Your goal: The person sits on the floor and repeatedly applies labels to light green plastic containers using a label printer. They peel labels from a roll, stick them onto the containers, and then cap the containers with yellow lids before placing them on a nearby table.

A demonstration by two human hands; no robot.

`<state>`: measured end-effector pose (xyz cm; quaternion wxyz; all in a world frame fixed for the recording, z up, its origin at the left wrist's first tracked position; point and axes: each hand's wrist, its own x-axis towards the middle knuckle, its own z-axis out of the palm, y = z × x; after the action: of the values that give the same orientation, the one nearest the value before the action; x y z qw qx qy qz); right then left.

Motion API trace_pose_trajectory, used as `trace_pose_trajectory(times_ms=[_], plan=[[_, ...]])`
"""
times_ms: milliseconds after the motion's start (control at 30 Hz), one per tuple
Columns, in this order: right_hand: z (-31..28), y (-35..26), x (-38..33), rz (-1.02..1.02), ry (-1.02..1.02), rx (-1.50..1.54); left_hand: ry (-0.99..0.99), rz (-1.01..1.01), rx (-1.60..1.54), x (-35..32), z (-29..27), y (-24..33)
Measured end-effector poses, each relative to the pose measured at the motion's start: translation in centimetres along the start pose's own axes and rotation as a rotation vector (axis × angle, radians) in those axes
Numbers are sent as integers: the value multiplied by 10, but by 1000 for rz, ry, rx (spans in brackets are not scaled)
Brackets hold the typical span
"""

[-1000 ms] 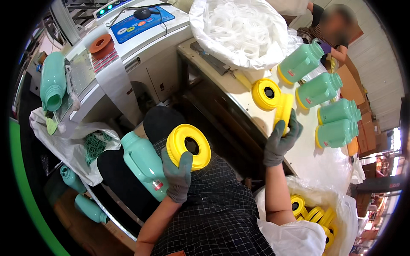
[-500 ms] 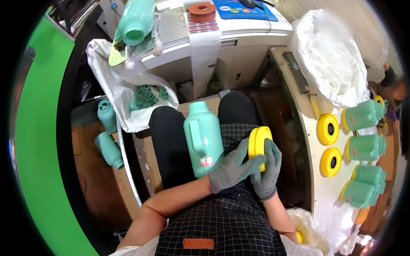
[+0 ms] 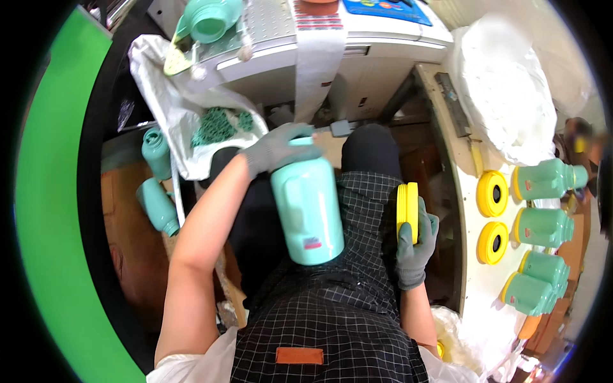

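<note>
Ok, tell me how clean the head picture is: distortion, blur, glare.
Head view: strong fisheye, so the white table edge bends and black corners frame the circle; the left hand on the mint bottle and the right hand with the yellow disc look sharp; the white bag at upper right is nearly blown out.

Small factory or assembly workshop, not a home. Evidence: white surface [image 3: 469, 210] on the right with rows of identical mint-green bottles [image 3: 543, 226] and yellow round caps [image 3: 492, 193], a machine cabinet [image 3: 357, 45] with a blue control panel [image 3: 389, 7] up top, sacks of parts [image 3: 217, 124], a big white bag [image 3: 511, 96], more bottles on the floor [image 3: 158, 204], work gloves on.
</note>
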<state>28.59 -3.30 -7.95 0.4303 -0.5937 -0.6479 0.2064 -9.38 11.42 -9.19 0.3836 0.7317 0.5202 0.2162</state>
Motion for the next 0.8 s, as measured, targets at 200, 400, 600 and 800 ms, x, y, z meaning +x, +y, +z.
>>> trace_pose_trajectory(times_ms=[200, 400, 600, 800], plan=[[-40, -9, 51, 567, 160, 705, 486, -119, -861, -84, -40, -10], [4, -62, 104, -117, 307, 230, 490, 77, -370, -90, 42, 26], [5, -79, 94, -502, 101, 181, 493, 33, -1207, -98, 69, 39], [-11, -65, 81, -636, -29, 215, 310, -77, -1489, -100, 81, 27]])
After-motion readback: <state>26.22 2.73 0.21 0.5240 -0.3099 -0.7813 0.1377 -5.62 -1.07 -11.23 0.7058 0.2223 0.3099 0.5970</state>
